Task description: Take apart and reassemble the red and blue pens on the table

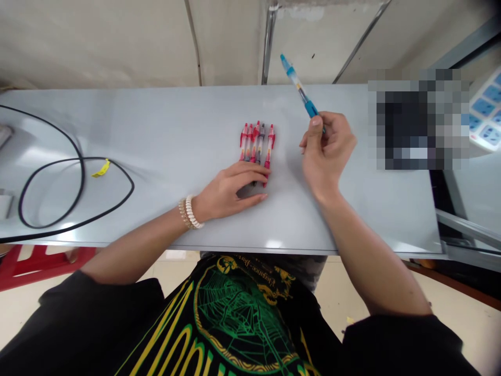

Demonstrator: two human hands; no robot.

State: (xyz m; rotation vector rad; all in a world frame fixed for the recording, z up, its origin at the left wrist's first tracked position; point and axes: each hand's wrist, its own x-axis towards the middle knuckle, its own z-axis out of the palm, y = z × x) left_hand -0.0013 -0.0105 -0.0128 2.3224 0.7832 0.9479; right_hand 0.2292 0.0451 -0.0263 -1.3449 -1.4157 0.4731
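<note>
One blue pen (299, 86) and what looks like five red pens (257, 146), though they're bunched tight so the exact count is a bit fuzzy. The red pens lie side by side on the grey worktop (164, 130), long axes running away from the person, clip ends at the far side. The left hand (230, 190) lies flat over their near ends, fingers loosely spread and pressing down, not wrapped around anything. Just right of the red pens, the right hand (326, 151) is closed around the lower end of the blue pen, lifted off the worktop. That pen tilts up and away, its top pointing to the far left. Well left of the red pens, one black cable (78, 172) loops on the worktop with one yellow tag (102, 168).
</note>
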